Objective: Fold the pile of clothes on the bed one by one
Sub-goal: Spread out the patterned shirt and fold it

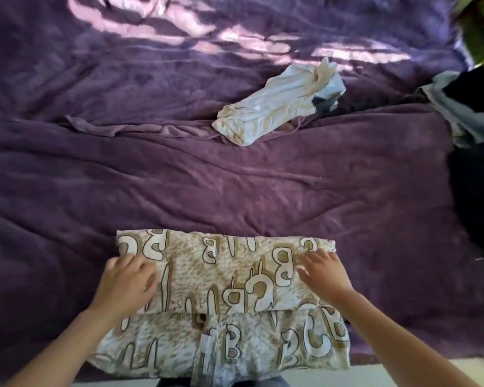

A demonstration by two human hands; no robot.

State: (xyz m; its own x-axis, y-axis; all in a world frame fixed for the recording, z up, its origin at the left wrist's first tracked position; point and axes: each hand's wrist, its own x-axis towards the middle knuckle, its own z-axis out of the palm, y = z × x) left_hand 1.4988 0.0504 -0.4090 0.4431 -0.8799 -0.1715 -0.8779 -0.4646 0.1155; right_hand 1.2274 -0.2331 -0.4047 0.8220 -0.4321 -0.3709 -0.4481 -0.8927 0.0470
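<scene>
My left hand (126, 283) lies on the left end of the patterned garment (224, 275). Its fingers are bent over the edge of the upper layer, but the picture is blurred there and I cannot tell if they pinch the fabric or only rest on it. My right hand (324, 275) lies on the right end of the same layer, with the fingers spread and flat on the cloth.

The garment is beige and white with big brown letters B and C. It lies at the near edge of the bed (235, 185), directly in front of me, and its far part is folded over toward me, so a second layer covers the upper half. The lower half shows below my hands and reaches the edge of the bed.

The bed is covered with a wrinkled purple blanket. Farther on, well apart from the patterned garment, a white garment (277, 104) lies folded in a long, loose shape, and a raised crease of the blanket passes beside its near end. At the right edge is the pile of clothes (464, 115), grey-blue and black pieces together. Below it, also at the right edge, lies something dark (475, 205) that I cannot identify.
</scene>
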